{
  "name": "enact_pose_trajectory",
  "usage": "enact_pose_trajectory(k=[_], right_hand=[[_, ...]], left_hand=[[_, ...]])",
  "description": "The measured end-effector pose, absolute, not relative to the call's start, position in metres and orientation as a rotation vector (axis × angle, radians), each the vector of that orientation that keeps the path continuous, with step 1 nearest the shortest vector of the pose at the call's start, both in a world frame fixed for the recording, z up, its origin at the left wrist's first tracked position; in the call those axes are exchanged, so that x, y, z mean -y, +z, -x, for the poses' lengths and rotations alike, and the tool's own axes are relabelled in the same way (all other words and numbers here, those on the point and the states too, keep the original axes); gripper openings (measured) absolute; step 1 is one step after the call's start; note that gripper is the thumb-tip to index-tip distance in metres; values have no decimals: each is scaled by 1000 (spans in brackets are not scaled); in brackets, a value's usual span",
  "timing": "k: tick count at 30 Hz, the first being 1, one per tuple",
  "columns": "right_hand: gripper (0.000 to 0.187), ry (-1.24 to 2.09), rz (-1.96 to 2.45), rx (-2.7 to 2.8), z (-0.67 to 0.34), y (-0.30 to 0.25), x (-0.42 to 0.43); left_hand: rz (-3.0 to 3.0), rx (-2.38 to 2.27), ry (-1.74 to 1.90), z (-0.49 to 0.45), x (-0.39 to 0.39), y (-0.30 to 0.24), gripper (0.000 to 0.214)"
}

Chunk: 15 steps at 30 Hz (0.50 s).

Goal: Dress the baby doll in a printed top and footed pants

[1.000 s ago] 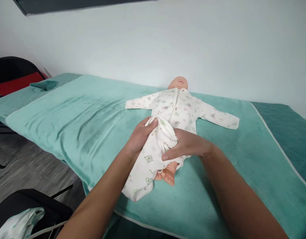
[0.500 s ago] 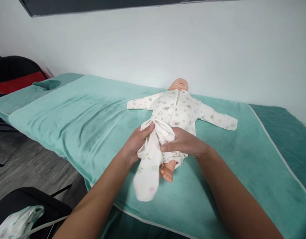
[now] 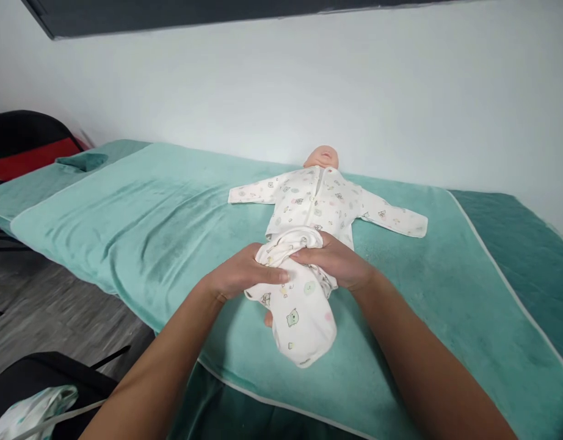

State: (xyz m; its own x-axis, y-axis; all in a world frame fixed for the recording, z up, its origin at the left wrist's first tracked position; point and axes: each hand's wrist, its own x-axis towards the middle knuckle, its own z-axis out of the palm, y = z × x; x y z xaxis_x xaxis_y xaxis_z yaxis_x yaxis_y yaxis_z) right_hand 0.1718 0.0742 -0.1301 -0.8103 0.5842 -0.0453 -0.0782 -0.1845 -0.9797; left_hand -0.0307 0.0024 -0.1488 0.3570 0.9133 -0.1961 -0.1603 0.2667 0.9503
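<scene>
A baby doll (image 3: 322, 157) lies on its back, wearing a white printed long-sleeved top (image 3: 309, 195) with both sleeves spread out. Over its lower body are matching white baby pants (image 3: 304, 318), bunched at the top, with a flat rounded end hanging toward me. My left hand (image 3: 249, 269) grips the bunched cloth from the left, thumb on top. From the right, my right hand (image 3: 336, 260) holds the same cloth, its fingers partly hidden in the folds. A small bit of the doll's foot (image 3: 268, 318) shows left of the hanging cloth; the rest of the legs is covered.
A light green blanket (image 3: 171, 201) covers the table, wrinkled on the left, over a darker green cover (image 3: 515, 232). A white wall (image 3: 217, 91) stands behind. Chairs are at the left, a black and red one (image 3: 29, 143) and a black one (image 3: 75, 373) bearing printed cloth (image 3: 38, 409).
The hanging rounded end of the pants has swung from left to right, covering the foot that showed on the right. A bit of foot now shows on the left. Both hands still grip the cloth.
</scene>
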Motion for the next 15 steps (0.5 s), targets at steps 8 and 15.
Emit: enact_pose_trajectory(k=[8, 15], right_hand=[[39, 1749, 735, 2104, -178, -108, -68], [21, 1617, 788, 2477, -187, -97, -68]], left_hand=[[-673, -984, 1251, -4, 25, -146, 60], [-450, -1049, 1266, -41, 95, -118, 57]])
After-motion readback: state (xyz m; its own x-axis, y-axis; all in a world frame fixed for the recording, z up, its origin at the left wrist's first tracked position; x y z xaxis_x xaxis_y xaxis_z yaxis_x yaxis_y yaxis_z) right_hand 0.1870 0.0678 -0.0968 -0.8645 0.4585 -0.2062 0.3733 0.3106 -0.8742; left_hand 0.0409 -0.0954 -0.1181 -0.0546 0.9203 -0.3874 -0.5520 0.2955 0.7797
